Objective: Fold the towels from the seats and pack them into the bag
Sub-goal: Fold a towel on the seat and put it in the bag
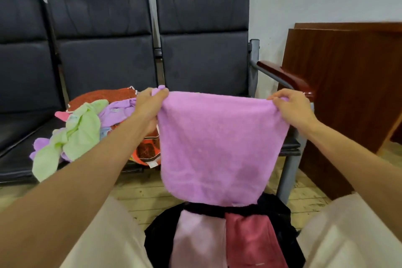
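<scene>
Nearest, a black bag (280,213) sits open on the floor between the person's knees, two folded towels, pale pink (198,239) and rose (250,243), already inside; its lower part is cut off. Above it, the left hand (150,106) and right hand (293,104) pinch the top corners of a lilac towel (217,148) with their fingers, hanging, seemingly doubled. Beyond, an unfolded heap (87,128) waits on the bench (21,159); its count is unclear.

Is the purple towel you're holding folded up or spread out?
Spread out. The purple towel hangs flat between the left hand and right hand.
</scene>
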`<state>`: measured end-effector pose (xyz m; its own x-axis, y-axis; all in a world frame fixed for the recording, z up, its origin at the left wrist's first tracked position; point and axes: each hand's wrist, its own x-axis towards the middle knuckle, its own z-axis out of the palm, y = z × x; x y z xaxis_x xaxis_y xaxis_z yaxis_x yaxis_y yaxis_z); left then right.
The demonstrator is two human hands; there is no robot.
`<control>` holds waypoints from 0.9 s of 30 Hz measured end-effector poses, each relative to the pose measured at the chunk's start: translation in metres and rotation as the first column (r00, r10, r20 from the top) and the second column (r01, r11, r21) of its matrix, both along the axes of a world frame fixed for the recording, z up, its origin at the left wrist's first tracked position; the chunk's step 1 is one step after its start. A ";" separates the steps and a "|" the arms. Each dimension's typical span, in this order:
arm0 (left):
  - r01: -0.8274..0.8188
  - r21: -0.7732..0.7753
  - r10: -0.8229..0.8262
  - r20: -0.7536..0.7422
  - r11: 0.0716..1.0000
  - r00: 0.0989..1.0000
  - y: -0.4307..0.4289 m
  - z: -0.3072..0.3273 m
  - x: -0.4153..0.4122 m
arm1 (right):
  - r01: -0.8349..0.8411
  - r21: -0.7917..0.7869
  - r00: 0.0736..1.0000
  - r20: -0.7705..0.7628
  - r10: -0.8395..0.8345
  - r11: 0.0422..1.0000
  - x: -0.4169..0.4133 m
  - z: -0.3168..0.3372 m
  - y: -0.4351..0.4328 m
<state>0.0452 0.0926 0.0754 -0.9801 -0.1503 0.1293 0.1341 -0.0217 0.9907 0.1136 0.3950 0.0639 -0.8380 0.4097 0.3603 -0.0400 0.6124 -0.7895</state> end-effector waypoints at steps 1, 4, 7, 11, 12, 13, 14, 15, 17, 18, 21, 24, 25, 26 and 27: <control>-0.016 -0.030 0.015 -0.047 0.999 0.999 0.000 0.011 0.001 | 0.022 0.021 1.000 0.010 -0.022 1.000 0.001 0.006 0.002; -0.017 -0.089 0.006 -0.129 0.996 0.992 0.000 0.037 0.003 | 0.065 -0.089 0.998 -0.014 -0.066 0.994 0.002 0.024 0.005; 0.003 -0.147 -0.024 -0.141 0.989 0.990 -0.003 0.054 0.004 | 0.064 -0.366 0.997 -0.014 -0.075 0.928 0.007 0.045 0.004; 0.059 -0.182 -0.080 -0.106 0.982 0.991 -0.011 0.069 0.008 | 0.098 -0.637 0.995 0.062 -0.076 0.765 0.012 0.062 0.012; 0.057 -0.190 -0.077 -0.101 0.980 0.992 -0.013 0.071 0.008 | 0.104 -0.676 0.995 0.077 -0.070 0.729 0.012 0.065 0.015; 0.053 -0.196 -0.073 -0.096 0.979 0.993 -0.015 0.073 0.008 | 0.107 -0.703 0.994 0.089 -0.062 0.703 0.012 0.067 0.018; 0.051 -0.212 -0.071 -0.092 0.976 0.993 -0.017 0.074 0.009 | 0.109 -0.717 0.994 0.093 -0.060 0.688 0.011 0.069 0.020; 0.046 -0.240 -0.070 -0.089 0.970 0.994 -0.019 0.075 0.010 | 0.113 -0.715 0.994 0.092 -0.067 0.690 0.011 0.070 0.021; 0.030 -0.339 -0.068 -0.102 0.940 0.992 -0.025 0.073 0.008 | 0.118 -0.671 0.993 0.071 -0.095 0.732 0.009 0.070 0.020; 0.014 -0.391 -0.066 -0.120 0.920 0.991 -0.027 0.071 0.006 | 0.122 -0.624 0.992 0.056 -0.112 0.772 0.008 0.070 0.019; -0.024 -0.488 -0.054 -0.146 0.873 0.988 -0.033 0.068 0.004 | 0.124 -0.409 0.992 0.025 -0.124 0.904 0.005 0.069 0.014; -0.029 -0.487 -0.045 -0.140 0.873 0.989 -0.036 0.066 0.005 | 0.043 -0.286 0.998 0.063 -0.026 0.957 0.007 0.069 0.012; -0.026 -0.466 -0.041 -0.133 0.885 0.990 -0.037 0.066 0.006 | -0.009 -0.235 0.995 0.095 0.033 0.972 0.009 0.069 0.012; -0.026 -0.443 -0.033 -0.126 0.896 0.991 -0.038 0.066 0.006 | -0.061 -0.170 0.986 0.141 0.086 0.984 0.012 0.069 0.012; -0.038 -0.433 -0.018 -0.126 0.901 0.992 -0.039 0.066 0.006 | -0.100 -0.096 0.975 0.191 0.117 0.990 0.014 0.069 0.012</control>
<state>0.0508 0.0536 0.1410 -0.9508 -0.0611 0.3037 0.2539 0.4082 0.8769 0.1272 0.4068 0.1331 -0.9300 0.3344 0.1523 0.0581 0.5429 -0.8378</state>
